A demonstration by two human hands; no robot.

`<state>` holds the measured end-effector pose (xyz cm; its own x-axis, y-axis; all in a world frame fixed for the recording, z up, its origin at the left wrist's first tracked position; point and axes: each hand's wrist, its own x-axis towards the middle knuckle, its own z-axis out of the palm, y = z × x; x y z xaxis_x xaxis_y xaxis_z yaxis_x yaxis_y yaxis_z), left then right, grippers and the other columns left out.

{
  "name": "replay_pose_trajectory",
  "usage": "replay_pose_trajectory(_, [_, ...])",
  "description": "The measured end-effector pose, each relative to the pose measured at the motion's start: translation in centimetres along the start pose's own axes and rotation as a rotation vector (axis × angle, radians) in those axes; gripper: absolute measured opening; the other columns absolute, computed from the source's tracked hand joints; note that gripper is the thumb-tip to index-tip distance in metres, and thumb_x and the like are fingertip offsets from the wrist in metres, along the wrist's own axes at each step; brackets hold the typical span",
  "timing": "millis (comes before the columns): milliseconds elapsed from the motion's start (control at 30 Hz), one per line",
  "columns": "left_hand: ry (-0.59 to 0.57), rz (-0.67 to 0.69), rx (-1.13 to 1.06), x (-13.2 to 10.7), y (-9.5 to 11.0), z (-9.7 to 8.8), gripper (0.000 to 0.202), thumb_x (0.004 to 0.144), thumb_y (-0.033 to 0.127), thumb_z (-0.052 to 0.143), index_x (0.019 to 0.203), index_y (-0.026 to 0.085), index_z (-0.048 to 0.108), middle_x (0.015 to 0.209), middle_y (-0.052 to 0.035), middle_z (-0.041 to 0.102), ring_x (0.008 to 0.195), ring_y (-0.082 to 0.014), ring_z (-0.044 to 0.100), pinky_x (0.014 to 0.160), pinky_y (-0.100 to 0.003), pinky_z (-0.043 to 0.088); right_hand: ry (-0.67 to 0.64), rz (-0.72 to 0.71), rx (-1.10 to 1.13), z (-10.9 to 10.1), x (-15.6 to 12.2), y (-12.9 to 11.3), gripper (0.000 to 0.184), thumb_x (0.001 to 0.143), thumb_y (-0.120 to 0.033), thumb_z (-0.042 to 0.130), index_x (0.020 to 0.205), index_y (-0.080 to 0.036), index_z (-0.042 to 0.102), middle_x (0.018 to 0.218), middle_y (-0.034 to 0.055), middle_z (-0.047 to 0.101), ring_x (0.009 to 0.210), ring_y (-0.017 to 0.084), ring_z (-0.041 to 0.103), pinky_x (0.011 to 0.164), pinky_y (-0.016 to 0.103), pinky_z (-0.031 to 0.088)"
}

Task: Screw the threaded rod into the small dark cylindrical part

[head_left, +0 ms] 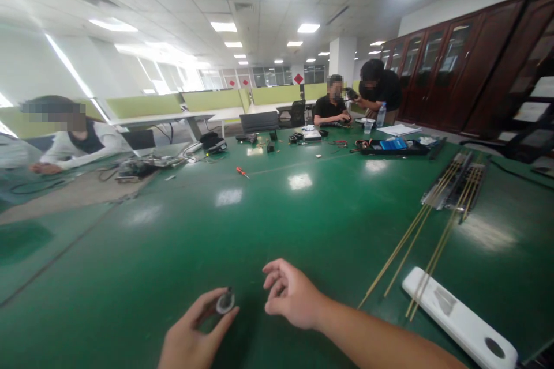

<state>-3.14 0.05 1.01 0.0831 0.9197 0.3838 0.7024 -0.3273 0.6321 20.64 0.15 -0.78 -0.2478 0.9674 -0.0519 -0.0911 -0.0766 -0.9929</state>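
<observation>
My left hand [190, 337] is low at the near edge, its thumb and fingers pinched on a small round grey-and-black part [225, 302] held just above the green table [277, 225]. My right hand [291, 294] hovers just right of that part, fingers loosely curled and apart, with nothing in them. Both hands are a short gap apart over bare table surface.
Several thin brass rods [415, 236] and a dark metal rail bundle [454, 181] lie to the right, beside a white plastic piece [461, 317]. A red screwdriver [242, 172] lies mid-table. Three people sit or stand at the far side and left, among cables and tools.
</observation>
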Motion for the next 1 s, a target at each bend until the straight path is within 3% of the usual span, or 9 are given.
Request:
replay_pose_trajectory(67, [-0.126,0.096,-0.048,1.7,1.7,2.0,0.036,0.078,0.05,0.071,0.101,0.022,0.072,0.096,-0.0046,0.076,0.086,-0.022,0.073,0.08,-0.028,0.06,0.079,-0.082,-0.202,-0.5,-0.3,0.1,0.072,0.06,-0.006,0.069,0.127,-0.024,0.05,0.112,0.0038,0.058,0.083,0.014,0.058,0.066,0.025,0.045])
replay_pose_trajectory(167, [-0.228,0.243,-0.081,3.3,3.3,3.7,0.03,0.085,0.042,0.066,0.106,0.022,0.072,0.103,-0.007,0.074,0.094,-0.0216,0.071,0.086,-0.03,0.058,0.184,-0.19,-0.394,-1.8,-0.5,0.2,0.079,0.064,-0.006,0.065,0.137,-0.026,0.042,0.123,0.006,0.055,0.093,0.016,0.058,0.076,0.028,0.048])
replay_pose_trajectory(267, [-0.295,0.29,-0.081,3.8,2.7,4.4,0.028,0.088,0.035,0.063,0.111,0.023,0.071,0.107,-0.0075,0.072,0.098,-0.0204,0.07,0.088,-0.029,0.057,0.097,-0.292,-0.473,-3.0,-0.2,0.2,0.07,0.066,-0.01,0.068,0.132,-0.024,0.048,0.12,0.0054,0.057,0.092,0.016,0.059,0.078,0.028,0.049])
replay_pose_trajectory(367, [-0.258,0.254,-0.058,3.6,1.2,4.9,0.031,0.085,0.034,0.067,0.114,0.024,0.07,0.108,-0.0067,0.074,0.098,-0.021,0.071,0.089,-0.03,0.057,0.014,-0.314,-0.544,-3.5,0.2,0.2,0.053,0.068,-0.015,0.071,0.119,-0.022,0.058,0.106,0.0032,0.061,0.084,0.015,0.059,0.073,0.026,0.048])
replay_pose_trajectory(467, [-0.22,0.205,-0.039,3.3,0.4,5.3,0.032,0.08,0.033,0.07,0.11,0.023,0.071,0.106,-0.0063,0.075,0.097,-0.0221,0.072,0.089,-0.031,0.058,0.016,-0.293,-0.609,-3.4,0.5,0.2,0.039,0.072,-0.02,0.071,0.111,-0.021,0.064,0.094,0.0018,0.063,0.079,0.015,0.059,0.073,0.026,0.046])
replay_pose_trajectory(633, [-0.32,0.221,-0.05,3.2,1.2,5.3,0.02,0.081,0.03,0.069,0.099,0.023,0.072,0.097,-0.0032,0.075,0.088,-0.0184,0.072,0.082,-0.025,0.057,0.028,-0.291,-0.641,-2.6,0.7,0.2,0.026,0.077,-0.021,0.067,0.102,-0.019,0.071,0.091,0.0025,0.067,0.079,0.015,0.061,0.074,0.026,0.044])
replay_pose_trajectory(1000, [-0.323,0.208,-0.066,3.5,0.2,5.6,0.022,0.079,0.036,0.074,0.099,0.027,0.074,0.096,-0.0001,0.076,0.089,-0.0183,0.073,0.083,-0.021,0.057,0.075,-0.226,-0.662,-2.1,1.4,1.2,0.019,0.08,-0.029,0.069,0.096,-0.022,0.077,0.086,0.0027,0.071,0.078,0.016,0.063,0.07,0.025,0.043])
